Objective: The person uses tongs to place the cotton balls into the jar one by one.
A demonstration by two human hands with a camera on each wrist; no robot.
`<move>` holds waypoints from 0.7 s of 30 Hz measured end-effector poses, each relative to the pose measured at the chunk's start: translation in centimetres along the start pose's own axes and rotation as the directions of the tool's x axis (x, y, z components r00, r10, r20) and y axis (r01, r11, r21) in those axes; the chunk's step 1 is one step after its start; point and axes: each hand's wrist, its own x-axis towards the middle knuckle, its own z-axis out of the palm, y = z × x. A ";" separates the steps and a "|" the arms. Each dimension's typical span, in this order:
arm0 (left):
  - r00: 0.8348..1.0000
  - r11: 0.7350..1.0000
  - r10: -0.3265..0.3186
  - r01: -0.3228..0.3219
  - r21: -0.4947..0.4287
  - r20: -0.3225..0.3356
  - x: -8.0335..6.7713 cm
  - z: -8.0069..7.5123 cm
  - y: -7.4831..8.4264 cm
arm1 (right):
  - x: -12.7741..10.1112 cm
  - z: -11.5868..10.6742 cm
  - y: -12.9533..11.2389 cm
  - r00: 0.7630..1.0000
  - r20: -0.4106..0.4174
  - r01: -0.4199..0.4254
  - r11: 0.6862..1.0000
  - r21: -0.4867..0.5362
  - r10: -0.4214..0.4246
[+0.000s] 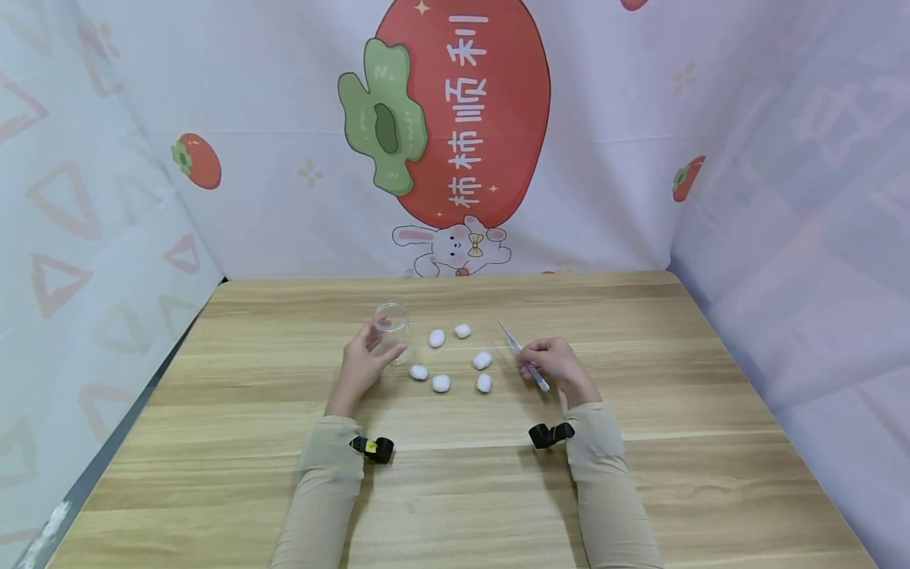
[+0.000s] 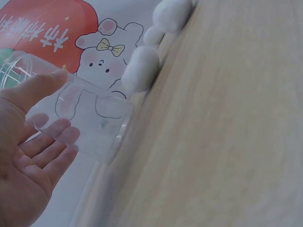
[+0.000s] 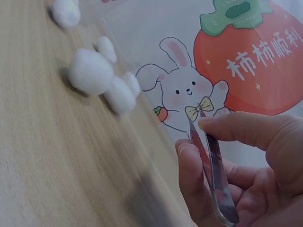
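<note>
Head view shows work seemingly barely begun: the left hand [image 1: 361, 367] grips a clear jar [image 1: 392, 332], the right hand [image 1: 558, 363] pinches tweezers [image 1: 539, 378], and six cotton balls [image 1: 482, 360] lie between them on the table [image 1: 455, 506], none yet inside.

This looks like a makeshift filming booth; a back cloth [image 1: 270, 79], a left cloth [image 1: 121, 197] and a right cloth [image 1: 803, 197] wall in a wood-grain table [image 1: 455, 506]; the back one bears a large printed red fruit [image 1: 505, 118] and a cartoon rabbit [image 1: 453, 246]; small black cameras [image 1: 384, 450] sit at both sleeve cuffs [image 1: 332, 433].
</note>
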 end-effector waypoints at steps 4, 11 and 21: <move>1.000 1.000 -0.010 0.010 -0.001 0.002 -0.1 -0.1 0.0 | 0.4 -0.3 0.8 0.998 0.060 0.022 0.999 0.032 -0.024; 1.000 1.000 -0.014 0.014 0.001 0.007 -0.1 -0.1 0.1 | 0.6 -0.7 1.2 0.993 0.105 0.059 0.998 -0.030 -0.055; 1.000 1.000 -0.002 0.002 0.002 0.002 0.0 0.0 -0.2 | 0.3 -1.3 1.1 0.991 0.125 0.058 0.995 -0.082 -0.047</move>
